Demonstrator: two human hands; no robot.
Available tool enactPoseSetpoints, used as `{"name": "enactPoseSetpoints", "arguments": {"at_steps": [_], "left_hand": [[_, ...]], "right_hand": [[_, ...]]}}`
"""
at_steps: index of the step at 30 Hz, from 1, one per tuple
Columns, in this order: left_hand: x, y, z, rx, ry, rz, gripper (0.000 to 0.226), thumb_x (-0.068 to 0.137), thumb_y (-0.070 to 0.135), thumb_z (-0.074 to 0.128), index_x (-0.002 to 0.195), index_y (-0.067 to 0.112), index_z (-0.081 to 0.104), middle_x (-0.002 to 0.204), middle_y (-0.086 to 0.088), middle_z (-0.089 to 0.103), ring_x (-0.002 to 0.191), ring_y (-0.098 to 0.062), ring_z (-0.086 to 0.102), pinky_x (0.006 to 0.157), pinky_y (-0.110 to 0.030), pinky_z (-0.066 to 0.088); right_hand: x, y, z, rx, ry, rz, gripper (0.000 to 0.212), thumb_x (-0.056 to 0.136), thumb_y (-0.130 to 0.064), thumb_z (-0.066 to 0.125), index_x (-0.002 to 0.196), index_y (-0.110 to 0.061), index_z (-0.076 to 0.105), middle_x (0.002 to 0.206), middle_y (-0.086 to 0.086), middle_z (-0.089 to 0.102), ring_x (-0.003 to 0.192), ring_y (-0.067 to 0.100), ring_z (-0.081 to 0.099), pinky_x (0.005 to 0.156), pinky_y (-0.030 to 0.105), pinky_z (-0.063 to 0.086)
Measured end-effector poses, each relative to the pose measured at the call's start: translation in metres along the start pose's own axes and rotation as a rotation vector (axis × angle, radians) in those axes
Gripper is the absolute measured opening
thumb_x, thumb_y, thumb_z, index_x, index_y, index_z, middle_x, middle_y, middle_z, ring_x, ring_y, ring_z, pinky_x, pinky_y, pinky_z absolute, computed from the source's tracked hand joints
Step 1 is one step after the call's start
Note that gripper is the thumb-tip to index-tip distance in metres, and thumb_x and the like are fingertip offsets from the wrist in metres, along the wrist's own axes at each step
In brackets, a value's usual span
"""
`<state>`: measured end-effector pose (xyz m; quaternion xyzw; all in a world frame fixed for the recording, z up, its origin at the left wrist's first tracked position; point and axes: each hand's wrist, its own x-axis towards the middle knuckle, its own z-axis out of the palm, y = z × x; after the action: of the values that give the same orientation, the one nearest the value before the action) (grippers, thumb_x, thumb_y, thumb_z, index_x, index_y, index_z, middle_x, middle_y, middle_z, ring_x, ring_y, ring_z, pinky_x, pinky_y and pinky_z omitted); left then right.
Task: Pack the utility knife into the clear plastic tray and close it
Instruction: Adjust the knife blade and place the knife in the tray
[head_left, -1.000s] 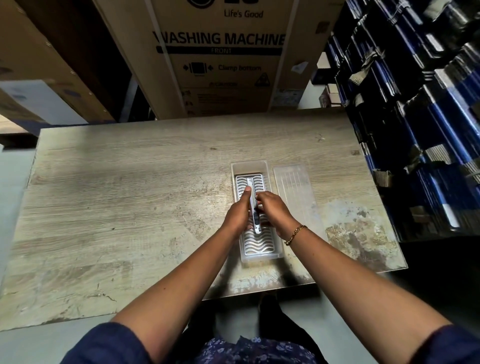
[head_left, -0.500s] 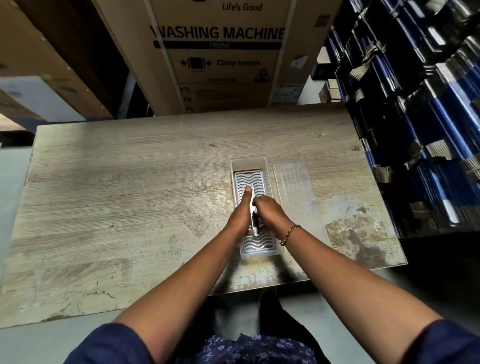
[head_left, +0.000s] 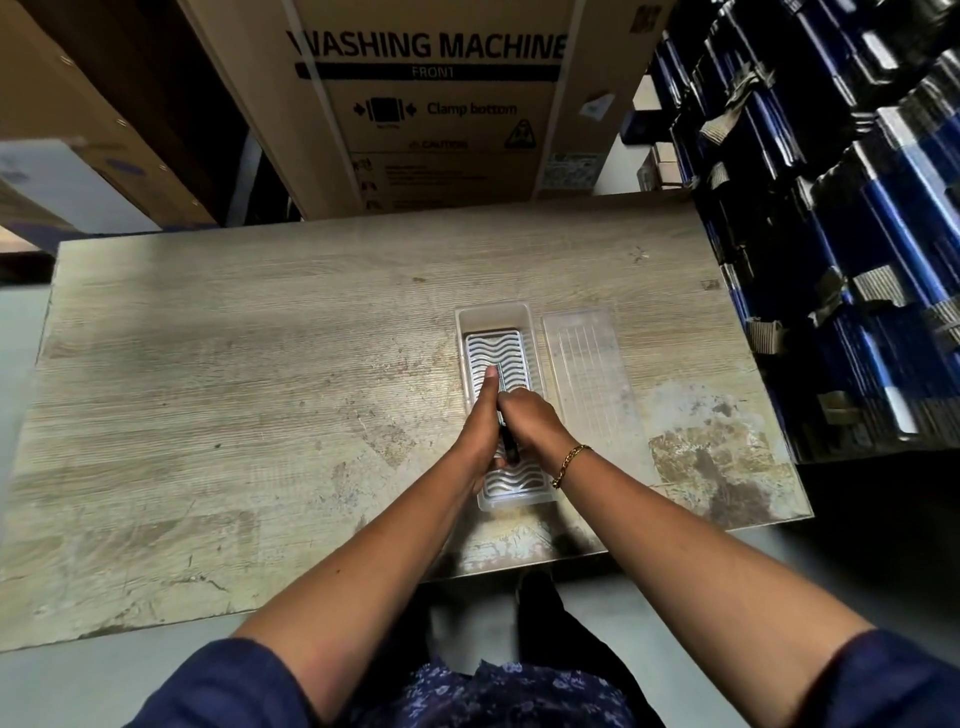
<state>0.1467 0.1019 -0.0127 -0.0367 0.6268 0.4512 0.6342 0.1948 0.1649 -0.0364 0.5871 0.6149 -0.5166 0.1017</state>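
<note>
A clear plastic tray with a white wavy-ribbed insert lies lengthwise on the wooden table. Its clear lid lies flat just right of it. Both hands meet over the tray's middle. My left hand and my right hand together grip the slim utility knife, which points away from me along the tray. Only a thin sliver of its dark handle and metal front shows between the fingers. Whether the knife touches the insert I cannot tell.
A big cardboard washing-machine box stands behind the table's far edge. Stacked dark blue bundles crowd the table's right side. The table's near edge sits close to my body, and worn patches mark its right front corner.
Both hands have shifted slightly toward me along the tray with the knife, and they cover more of it than a second ago. Tray and lid have not moved.
</note>
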Motion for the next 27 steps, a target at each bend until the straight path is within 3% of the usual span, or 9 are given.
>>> {"name": "enactPoseSetpoints", "arguments": {"at_steps": [3,6,10,14,21,24,27], "left_hand": [[0.0025,-0.0016,-0.0010,-0.005,0.021,-0.016,0.085,0.091,0.081,0.029,0.099,0.005,0.065,0.084,-0.016,0.058,0.063,-0.020,0.055,0.055,-0.027,0.042],[0.0064,-0.0042,-0.0035,0.011,0.044,-0.028,0.097,0.088,0.085,0.029,0.113,0.000,0.070,0.093,-0.018,0.064,0.079,-0.026,0.059,0.062,-0.029,0.046],[0.0038,-0.0032,-0.0007,0.036,0.043,-0.020,0.087,0.091,0.082,0.026,0.099,0.006,0.067,0.090,-0.017,0.061,0.067,-0.019,0.056,0.058,-0.027,0.045],[0.0002,-0.0015,0.0010,0.035,0.042,-0.032,0.086,0.092,0.081,0.025,0.100,0.006,0.067,0.089,-0.016,0.062,0.065,-0.018,0.057,0.057,-0.025,0.045],[-0.0010,0.0017,0.0024,0.047,0.039,-0.015,0.083,0.098,0.073,0.021,0.113,0.006,0.066,0.088,-0.012,0.067,0.071,-0.015,0.063,0.054,-0.023,0.047],[-0.0018,0.0012,0.0028,0.038,0.044,-0.008,0.084,0.098,0.073,0.021,0.119,0.003,0.065,0.082,-0.010,0.066,0.067,-0.015,0.063,0.049,-0.019,0.046],[-0.0034,0.0029,0.0033,0.029,0.040,-0.005,0.089,0.097,0.074,0.022,0.129,0.001,0.063,0.084,-0.012,0.068,0.069,-0.017,0.064,0.053,-0.023,0.048]], "right_hand": [[-0.0011,-0.0008,-0.0021,-0.012,0.006,0.004,0.033,0.092,-0.038,0.043,0.078,-0.015,0.062,0.090,0.010,0.070,0.085,0.029,0.068,0.067,0.035,0.046],[-0.0011,-0.0006,-0.0033,-0.018,0.003,0.002,0.032,0.093,-0.036,0.043,0.075,-0.016,0.059,0.085,0.008,0.067,0.078,0.025,0.064,0.064,0.034,0.042],[-0.0014,-0.0004,-0.0036,0.001,-0.002,0.013,0.034,0.093,-0.038,0.043,0.075,-0.015,0.060,0.081,0.005,0.066,0.073,0.022,0.062,0.062,0.034,0.042],[-0.0018,0.0008,-0.0035,0.026,0.002,0.025,0.036,0.090,-0.043,0.043,0.077,-0.015,0.060,0.084,0.007,0.067,0.077,0.024,0.063,0.066,0.035,0.045],[-0.0014,-0.0005,-0.0035,0.049,-0.004,0.039,0.040,0.087,-0.044,0.044,0.083,-0.012,0.068,0.091,0.010,0.073,0.087,0.028,0.071,0.077,0.039,0.054],[-0.0014,-0.0001,-0.0043,0.044,-0.005,0.036,0.038,0.091,-0.041,0.044,0.079,-0.012,0.067,0.085,0.007,0.071,0.079,0.025,0.067,0.069,0.035,0.049],[-0.0018,-0.0002,-0.0044,0.041,-0.001,0.030,0.037,0.092,-0.040,0.044,0.076,-0.014,0.065,0.083,0.006,0.069,0.076,0.024,0.065,0.066,0.032,0.046]]}}
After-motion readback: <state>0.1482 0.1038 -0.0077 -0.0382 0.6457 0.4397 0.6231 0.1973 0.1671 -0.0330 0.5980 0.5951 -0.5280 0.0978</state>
